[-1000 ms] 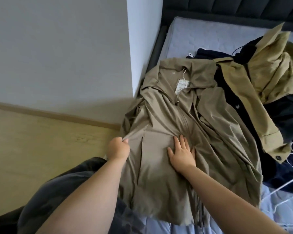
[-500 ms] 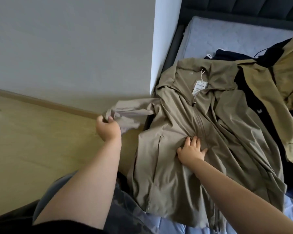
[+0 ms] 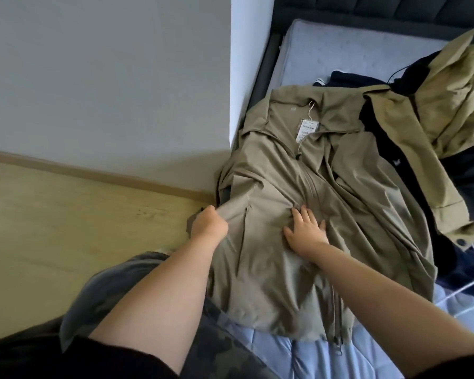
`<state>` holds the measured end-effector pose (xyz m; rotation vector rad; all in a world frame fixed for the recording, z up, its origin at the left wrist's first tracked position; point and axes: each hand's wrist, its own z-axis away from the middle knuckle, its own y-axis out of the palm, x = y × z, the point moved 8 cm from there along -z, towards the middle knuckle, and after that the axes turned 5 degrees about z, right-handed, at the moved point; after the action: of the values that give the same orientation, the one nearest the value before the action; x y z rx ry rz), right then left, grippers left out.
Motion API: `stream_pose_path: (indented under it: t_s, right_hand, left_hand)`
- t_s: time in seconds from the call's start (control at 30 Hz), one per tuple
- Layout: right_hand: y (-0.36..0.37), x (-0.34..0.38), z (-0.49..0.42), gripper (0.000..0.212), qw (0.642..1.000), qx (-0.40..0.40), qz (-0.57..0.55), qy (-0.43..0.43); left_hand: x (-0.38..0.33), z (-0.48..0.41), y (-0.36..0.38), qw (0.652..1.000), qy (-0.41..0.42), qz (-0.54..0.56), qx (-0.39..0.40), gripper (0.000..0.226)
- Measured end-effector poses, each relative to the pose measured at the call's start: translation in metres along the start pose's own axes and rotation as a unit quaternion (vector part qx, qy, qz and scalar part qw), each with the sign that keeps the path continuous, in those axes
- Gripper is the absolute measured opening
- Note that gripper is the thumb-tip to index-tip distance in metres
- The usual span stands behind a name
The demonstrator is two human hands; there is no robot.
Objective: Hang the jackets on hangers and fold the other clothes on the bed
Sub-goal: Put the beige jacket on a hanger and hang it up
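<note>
Two hands work one jacket (image 3: 326, 192), which lies front-up on the bed (image 3: 340, 42), centre frame, collar toward the top, hem toward the bottom edge. L hand (image 3: 209, 225) is a closed fist bunching a fold of cloth at the jacket's frame-left edge, right where the mattress side meets the floor (image 3: 66, 214). R hand (image 3: 306, 233) lies flat on the front panel just right of that, fingers spread, palm pressing down; it pinches nothing.

Handling, my guess: thin smooth shell w/ a slight sheen, so light, soft & prob. slippery. Creases fan toward both hands and there's no stiffness anywhere. It'd slump if lifted by one point. Best hold for hanging is collar/shoulder seams either side of the tag (image 3: 307, 129), upper centre. Zip (image 3: 308, 179) looks closed, so a hanger goes in via the neck, or the zip gets opened first.

Hidden/unclear:
- Can't tell if the L fist holds a sleeve or a side seam, as the cloth vanishes into it.
- Frame-right sleeve is lost among folds.
- Tan coat (image 3: 449, 105), upper right, seems to overlap the jacket's shoulder; navy clothes (image 3: 348, 77) sit under and behind it, no. of items unclear.
- White hanger (image 3: 465, 287) is cut off at the right edge, only thin bits showing.
- Tag print is too small to read.
- Forearms cover part of the lower panels.
</note>
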<state>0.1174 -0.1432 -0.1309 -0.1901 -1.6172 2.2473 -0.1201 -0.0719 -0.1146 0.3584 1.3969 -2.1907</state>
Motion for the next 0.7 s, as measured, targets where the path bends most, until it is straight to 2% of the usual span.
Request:
stream_pose_path:
  t_s: [0.1, 0.17, 0.23, 0.33, 0.4, 0.47, 0.53, 0.6, 0.7]
  right_hand:
    - [-0.011, -0.012, 0.005, 0.063, 0.998, -0.065, 0.018, 0.017]
    - [-0.013, -0.019, 0.01, 0.062, 0.997, -0.074, 0.012, 0.019]
    - [-0.012, -0.022, 0.015, 0.061, 0.998, -0.065, -0.004, -0.001]
    - [-0.013, -0.026, 0.027, 0.057, 0.996, -0.081, -0.012, -0.027]
    - [-0.021, -0.036, 0.037, 0.05, 0.991, -0.13, -0.007, -0.016]
    - [-0.034, -0.056, 0.05, 0.039, 0.979, -0.201, -0.017, 0.023]
    - [-0.041, -0.078, 0.061, 0.026, 0.97, -0.226, -0.063, 0.065]
    - [-0.038, -0.095, 0.067, 0.015, 0.974, -0.18, -0.107, 0.08]
    - [-0.024, -0.1, 0.071, 0.012, 0.997, -0.053, -0.052, 0.029]
  left_hand:
    - [0.031, -0.005, -0.021, 0.995, -0.072, 0.032, -0.058, 0.033]
    - [0.032, -0.003, -0.026, 0.994, -0.063, -0.033, -0.086, 0.038]
    - [-0.003, 0.002, -0.018, 0.984, 0.059, -0.126, -0.112, 0.052]
    - [-0.074, 0.03, 0.028, 0.932, 0.298, -0.187, -0.088, 0.063]
    - [-0.098, 0.051, 0.069, 0.91, 0.362, -0.203, -0.012, 0.055]
    - [-0.106, 0.068, 0.102, 0.898, 0.374, -0.227, 0.053, 0.053]
    - [-0.117, 0.084, 0.119, 0.874, 0.41, -0.25, 0.074, 0.052]
    - [-0.131, 0.103, 0.125, 0.838, 0.474, -0.264, 0.061, 0.048]
    - [-0.145, 0.129, 0.124, 0.804, 0.536, -0.245, 0.073, 0.037]
